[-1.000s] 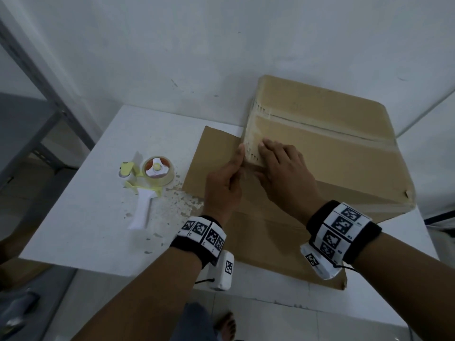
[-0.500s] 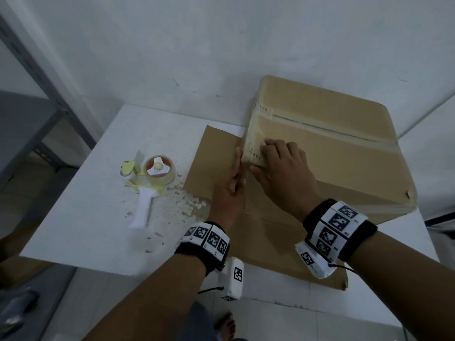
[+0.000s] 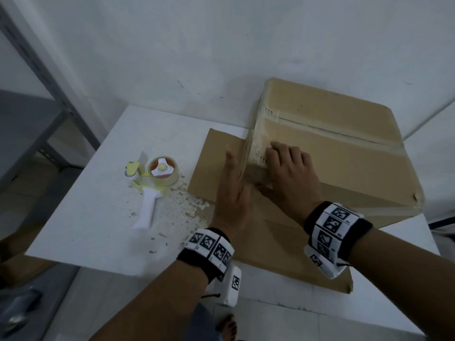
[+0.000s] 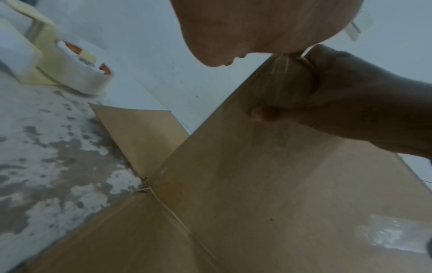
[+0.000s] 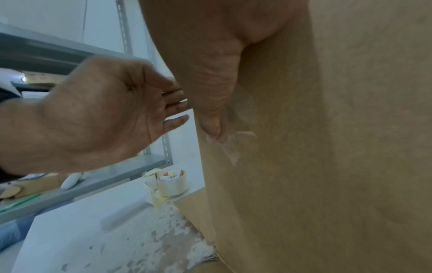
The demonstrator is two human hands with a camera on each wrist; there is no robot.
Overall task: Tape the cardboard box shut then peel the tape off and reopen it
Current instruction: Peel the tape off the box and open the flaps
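Clear tape [image 3: 258,146] wraps the cardboard box [image 3: 344,153] at its near-left corner. The right hand [image 3: 288,173] curls over that corner, apparently pressing the tape down. The left hand [image 3: 234,190], fingers straight, lies flat against the box's left side, bracing it.

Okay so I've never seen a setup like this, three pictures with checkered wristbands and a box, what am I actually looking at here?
No machine here: a person works bare-handed, and the checkered wristbands carry small cameras. The wide picture comes from a head-worn camera looking down; the other two look along each wrist at the fingers. On the white table stands a cardboard box with clear tape along its top seam, and beside it lies a tape dispenser. The right hand is curled over the box's near corner, its thumb working at the tape end on the side. The left hand, fingers straight, lies flat against that side. Neither hand holds a loose thing.
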